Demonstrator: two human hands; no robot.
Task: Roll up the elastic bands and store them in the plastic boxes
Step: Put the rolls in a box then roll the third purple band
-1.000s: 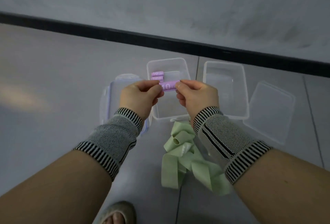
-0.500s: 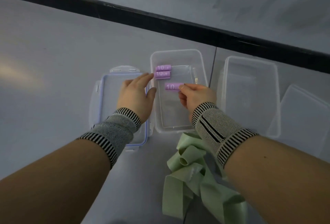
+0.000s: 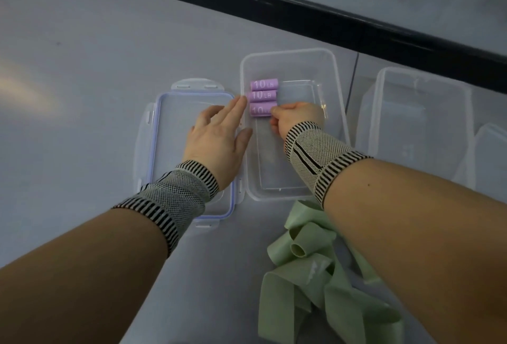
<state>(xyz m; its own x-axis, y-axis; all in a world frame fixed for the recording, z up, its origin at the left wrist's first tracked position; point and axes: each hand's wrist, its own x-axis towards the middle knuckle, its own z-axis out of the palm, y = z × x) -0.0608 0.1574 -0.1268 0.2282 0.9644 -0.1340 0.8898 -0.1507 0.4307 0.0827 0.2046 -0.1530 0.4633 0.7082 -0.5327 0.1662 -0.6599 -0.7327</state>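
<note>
On the grey floor (image 3: 82, 69), the third purple roll (image 3: 259, 110) was pinched by the right hand (image 3: 297, 117) inside the centre-frame box (image 3: 340, 97); the left hand (image 3: 216, 135) lay flat, fingers straight. Released loosely, it might have unrolled.

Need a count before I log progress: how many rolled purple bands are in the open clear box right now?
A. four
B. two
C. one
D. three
D: three purple rolls lie stacked side by side at the far left of the clear box, the nearest one pinched by the right hand.
</note>
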